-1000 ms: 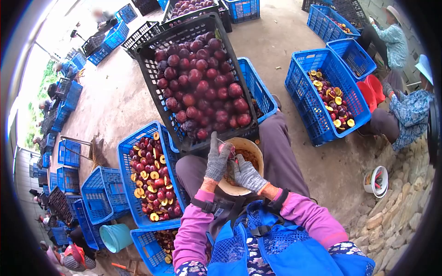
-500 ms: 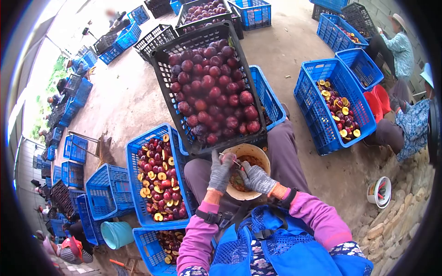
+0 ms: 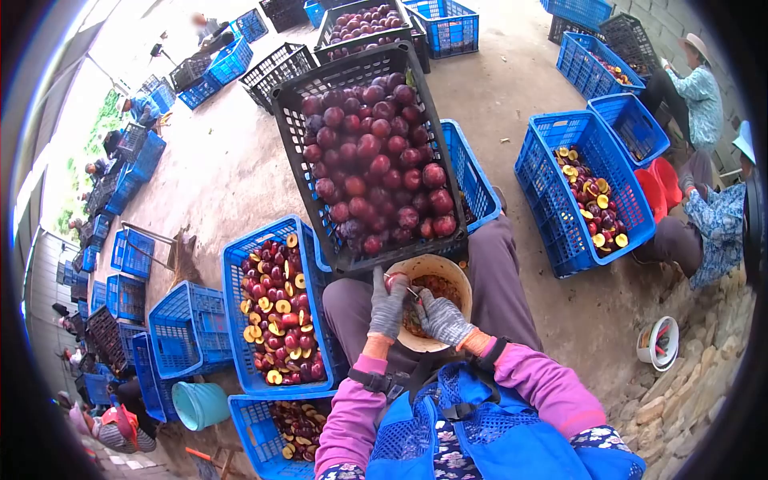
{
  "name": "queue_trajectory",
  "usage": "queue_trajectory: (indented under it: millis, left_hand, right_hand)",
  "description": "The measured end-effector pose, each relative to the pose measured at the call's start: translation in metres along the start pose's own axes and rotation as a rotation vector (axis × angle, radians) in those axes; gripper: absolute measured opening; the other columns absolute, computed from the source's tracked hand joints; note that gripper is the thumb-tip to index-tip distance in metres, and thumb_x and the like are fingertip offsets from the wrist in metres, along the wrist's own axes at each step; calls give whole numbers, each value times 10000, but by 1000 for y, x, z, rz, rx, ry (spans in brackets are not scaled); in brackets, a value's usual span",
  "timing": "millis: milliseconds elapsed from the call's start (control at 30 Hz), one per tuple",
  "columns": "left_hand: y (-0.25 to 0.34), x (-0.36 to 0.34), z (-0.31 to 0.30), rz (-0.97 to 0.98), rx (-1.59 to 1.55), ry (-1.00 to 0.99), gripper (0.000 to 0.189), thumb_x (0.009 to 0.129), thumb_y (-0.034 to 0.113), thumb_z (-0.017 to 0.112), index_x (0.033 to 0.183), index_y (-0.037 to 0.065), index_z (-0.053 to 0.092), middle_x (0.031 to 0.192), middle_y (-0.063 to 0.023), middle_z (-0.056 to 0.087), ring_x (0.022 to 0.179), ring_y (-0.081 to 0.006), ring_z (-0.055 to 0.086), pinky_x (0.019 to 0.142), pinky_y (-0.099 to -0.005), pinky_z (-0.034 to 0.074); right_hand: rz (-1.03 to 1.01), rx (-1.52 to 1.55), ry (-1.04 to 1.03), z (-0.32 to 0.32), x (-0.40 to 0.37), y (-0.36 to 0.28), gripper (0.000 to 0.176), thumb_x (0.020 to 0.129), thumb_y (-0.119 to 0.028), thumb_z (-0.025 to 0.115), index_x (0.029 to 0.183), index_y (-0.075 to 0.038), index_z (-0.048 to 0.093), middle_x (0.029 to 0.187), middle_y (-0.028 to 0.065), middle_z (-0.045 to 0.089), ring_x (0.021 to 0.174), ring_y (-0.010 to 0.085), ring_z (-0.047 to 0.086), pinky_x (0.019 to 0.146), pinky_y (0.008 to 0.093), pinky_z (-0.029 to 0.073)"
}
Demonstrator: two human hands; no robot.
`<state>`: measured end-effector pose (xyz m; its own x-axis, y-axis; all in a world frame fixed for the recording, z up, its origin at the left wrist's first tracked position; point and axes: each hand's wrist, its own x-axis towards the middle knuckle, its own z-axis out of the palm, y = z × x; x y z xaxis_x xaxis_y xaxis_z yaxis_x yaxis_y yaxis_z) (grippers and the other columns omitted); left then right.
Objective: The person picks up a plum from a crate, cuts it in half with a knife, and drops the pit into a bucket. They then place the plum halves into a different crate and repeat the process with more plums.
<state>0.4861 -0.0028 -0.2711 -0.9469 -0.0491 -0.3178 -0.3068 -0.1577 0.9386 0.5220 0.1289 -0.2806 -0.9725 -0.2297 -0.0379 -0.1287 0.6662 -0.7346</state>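
My left hand (image 3: pixel 388 302), in a grey knit glove, grips a red plum (image 3: pixel 397 281) over a tan bowl (image 3: pixel 448 270) on my lap. My right hand (image 3: pixel 441 318), also gloved, holds a small knife (image 3: pixel 414 293) whose blade meets the plum. The bowl holds pits and scraps. A black crate (image 3: pixel 293 164) heaped with whole dark red plums leans toward me just beyond the bowl. Left of my knee stands a blue crate (image 3: pixel 234 320) of halved plums showing yellow flesh.
A blue crate (image 3: pixel 544 200) of cut plums stands to the right, where two seated people (image 3: pixel 708 216) work by a stone wall. Empty blue and black crates (image 3: pixel 180 328) are scattered over the concrete floor. A teal bucket (image 3: pixel 200 404) and another crate of halves (image 3: pixel 264 432) sit at lower left.
The view has shifted a little, so crates and bowl sit slightly lower and further right. My hands stay together over the bowl, the left one lower on the plum.
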Motion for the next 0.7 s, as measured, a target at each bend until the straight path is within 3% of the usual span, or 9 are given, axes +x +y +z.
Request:
queue_trajectory:
  millis: [33,100,167,233,300,367,433,533,700]
  left_hand:
    - [-5,0,-1,0,-3,3,699,819,199,574,1359,65,150,1066,-146,508,881,-228,551,778,-283,458]
    - [28,-11,12,193,573,45,666,822,202,571,1351,60,191,1055,-140,522,903,-247,547,798,-292,450]
    - [1,5,3,207,273,31,666,813,210,583,1343,58,209,1042,-122,536,888,-271,558,801,-308,447]
    - [-13,13,-2,-205,-740,-123,695,802,223,593,1345,64,190,1040,-124,537,890,-278,560,789,-313,446]
    - [-4,8,5,-145,-651,-100,698,801,221,590,1347,74,181,1008,-115,541,887,-264,557,782,-316,443]
    - [6,3,10,162,228,97,689,813,231,571,1355,84,172,985,-120,534,897,-258,547,789,-312,438]
    - [13,6,3,196,319,40,755,797,205,594,1370,94,115,987,-136,515,894,-264,535,797,-317,435]
    - [43,8,1,487,664,-152,946,703,98,686,1377,109,22,1028,-153,486,898,-266,528,798,-332,435]
    - [76,14,-9,575,813,-281,986,652,148,735,1372,110,62,1034,-159,488,895,-322,549,771,-367,453]
  right_hand:
    - [-14,-16,55,6,0,5,320,835,-232,447,1058,-3,445,552,226,526,477,378,518,445,483,383]
    - [-9,-21,47,2,3,3,320,834,-230,446,1060,-3,444,554,228,525,478,379,517,443,483,381]
    - [-3,-24,46,-2,5,2,321,833,-227,446,1062,-2,443,555,229,525,479,380,516,442,484,379]
    - [-23,42,78,2,3,3,325,832,-227,449,1058,6,443,558,229,527,482,383,516,441,484,377]
    - [-5,40,54,-2,2,1,258,854,-256,403,958,-24,445,601,216,534,499,380,522,459,480,390]
    - [10,24,17,0,2,4,264,858,-249,395,964,-12,444,613,212,533,507,376,519,465,472,387]
    - [-9,50,34,0,3,7,255,859,-238,394,963,-10,444,614,214,529,506,372,516,463,468,382]
    - [-50,104,105,-1,4,4,267,851,-214,422,993,10,451,589,218,529,495,370,516,458,472,377]
    - [-62,194,173,6,7,2,263,847,-195,450,997,20,470,586,219,538,485,364,523,452,477,370]
